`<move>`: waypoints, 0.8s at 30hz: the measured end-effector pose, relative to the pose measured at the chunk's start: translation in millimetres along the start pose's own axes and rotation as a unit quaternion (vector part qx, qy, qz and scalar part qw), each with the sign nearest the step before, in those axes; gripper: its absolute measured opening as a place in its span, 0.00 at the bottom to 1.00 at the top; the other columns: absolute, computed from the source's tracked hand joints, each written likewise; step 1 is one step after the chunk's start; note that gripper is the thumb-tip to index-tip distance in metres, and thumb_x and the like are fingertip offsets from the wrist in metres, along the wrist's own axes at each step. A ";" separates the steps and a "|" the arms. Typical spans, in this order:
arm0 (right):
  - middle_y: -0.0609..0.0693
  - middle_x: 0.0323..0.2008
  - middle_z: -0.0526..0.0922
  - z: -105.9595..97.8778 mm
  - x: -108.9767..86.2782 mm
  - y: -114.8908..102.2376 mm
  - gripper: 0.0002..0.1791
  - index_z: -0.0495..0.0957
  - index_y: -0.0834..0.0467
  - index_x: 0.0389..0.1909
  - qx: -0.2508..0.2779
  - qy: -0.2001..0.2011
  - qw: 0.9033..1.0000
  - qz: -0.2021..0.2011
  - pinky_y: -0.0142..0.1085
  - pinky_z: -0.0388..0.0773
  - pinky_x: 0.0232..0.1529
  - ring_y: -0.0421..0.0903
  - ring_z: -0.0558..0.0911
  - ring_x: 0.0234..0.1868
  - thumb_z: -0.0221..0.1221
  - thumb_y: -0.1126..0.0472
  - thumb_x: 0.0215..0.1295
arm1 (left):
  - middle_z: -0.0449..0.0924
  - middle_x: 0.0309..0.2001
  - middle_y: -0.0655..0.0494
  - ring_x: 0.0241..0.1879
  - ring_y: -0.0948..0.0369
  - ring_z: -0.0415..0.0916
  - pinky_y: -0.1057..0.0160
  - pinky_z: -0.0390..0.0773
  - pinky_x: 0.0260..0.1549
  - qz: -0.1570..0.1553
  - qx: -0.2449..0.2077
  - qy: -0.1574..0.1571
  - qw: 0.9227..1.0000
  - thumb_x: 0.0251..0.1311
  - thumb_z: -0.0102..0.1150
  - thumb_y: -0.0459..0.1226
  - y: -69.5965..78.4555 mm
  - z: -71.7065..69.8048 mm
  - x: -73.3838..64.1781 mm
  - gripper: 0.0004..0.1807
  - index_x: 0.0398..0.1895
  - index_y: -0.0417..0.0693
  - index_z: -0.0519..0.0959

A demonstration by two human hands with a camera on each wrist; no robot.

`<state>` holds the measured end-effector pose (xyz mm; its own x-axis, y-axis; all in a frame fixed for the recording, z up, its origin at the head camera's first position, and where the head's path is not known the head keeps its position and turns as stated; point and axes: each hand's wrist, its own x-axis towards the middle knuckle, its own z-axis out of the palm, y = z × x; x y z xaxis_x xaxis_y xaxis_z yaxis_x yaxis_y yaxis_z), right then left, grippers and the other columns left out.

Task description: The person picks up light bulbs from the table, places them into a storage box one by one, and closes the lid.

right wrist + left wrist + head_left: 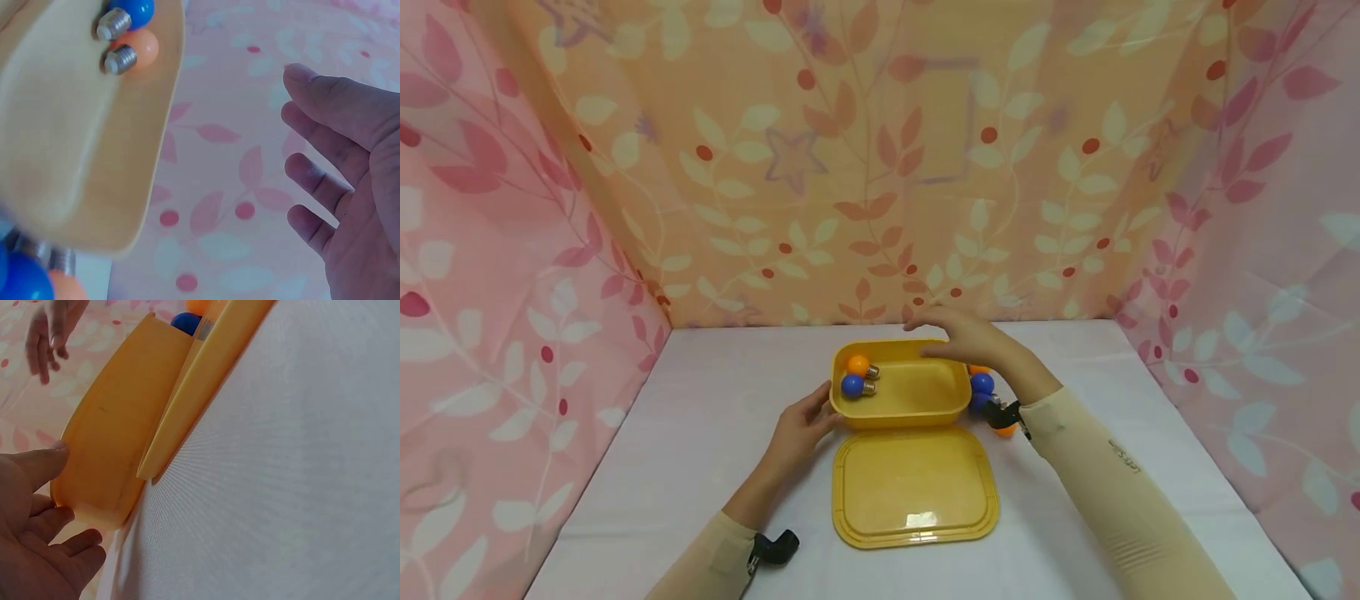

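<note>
Orange bulb [857, 365] and blue bulb [852, 386] lie on their sides at the left end of the yellow box [898, 419], the orange toward its far left corner. From the head view, the box sits nearer the far edge of the desk [722, 367] than the near 1, with the yellow lid [917, 483] flat just in front. Loose bulbs [982, 383], blue and orange, cluster beside the box's right end, partly hidden by the right arm. The left hand [799, 431] touches the box's left end; the right hand [967, 337] hovers over the right end, fingers parted, holding nothing.

In the left wrist view, the left thumb rests against the box's end wall, fingers relaxed and not wrapped around it. The box looks like stiff, light plastic, best steadied by its end walls.

In the right wrist view, the right fingers spread loosely, apart from the box. The 2 bulbs inside show ridged metal screw caps [120, 60]. They look light, smooth and apt to roll, perhaps fragile; whether glass or plastic, I cannot tell. A gentle thumb-and-2-finger pinch around the globe should suit, with the ridged cap offering surer grip.
</note>
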<state>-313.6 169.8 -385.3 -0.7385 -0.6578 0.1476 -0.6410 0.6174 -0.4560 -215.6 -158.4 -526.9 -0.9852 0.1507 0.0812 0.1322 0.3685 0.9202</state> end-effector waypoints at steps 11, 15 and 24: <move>0.46 0.61 0.81 -4.0 -79.2 22.3 0.26 0.81 0.50 0.62 0.018 0.059 0.997 0.051 0.62 0.65 0.70 0.54 0.72 0.67 0.72 0.53 0.63 | 0.67 0.75 0.60 0.75 0.56 0.64 0.51 0.67 0.72 -0.010 0.010 0.006 1.000 0.67 0.67 0.45 0.5 1.2 -0.8 0.38 0.78 0.54 0.65; 0.48 0.60 0.82 -0.4 -102.8 32.5 0.27 0.81 0.50 0.62 0.030 0.074 0.994 0.077 0.61 0.69 0.67 0.54 0.73 0.63 0.73 0.54 0.62 | 0.67 0.75 0.62 0.75 0.57 0.64 0.51 0.67 0.72 -0.011 0.014 0.008 1.000 0.67 0.67 0.46 -0.5 1.7 0.3 0.38 0.78 0.55 0.65; 0.51 0.59 0.81 19.2 -139.6 52.6 0.29 0.80 0.49 0.62 0.049 0.082 0.984 0.148 0.63 0.73 0.64 0.55 0.74 0.61 0.74 0.51 0.60 | 0.66 0.75 0.60 0.75 0.55 0.63 0.51 0.66 0.72 -0.004 0.006 0.004 1.000 0.67 0.68 0.45 -0.5 1.4 -0.2 0.38 0.78 0.53 0.65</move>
<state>-240.2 285.8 -446.7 -0.9190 -0.3715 0.1322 -0.3755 0.7218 -0.5814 -215.3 -157.3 -527.9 -0.9871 0.1405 0.0773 0.1258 0.3797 0.9165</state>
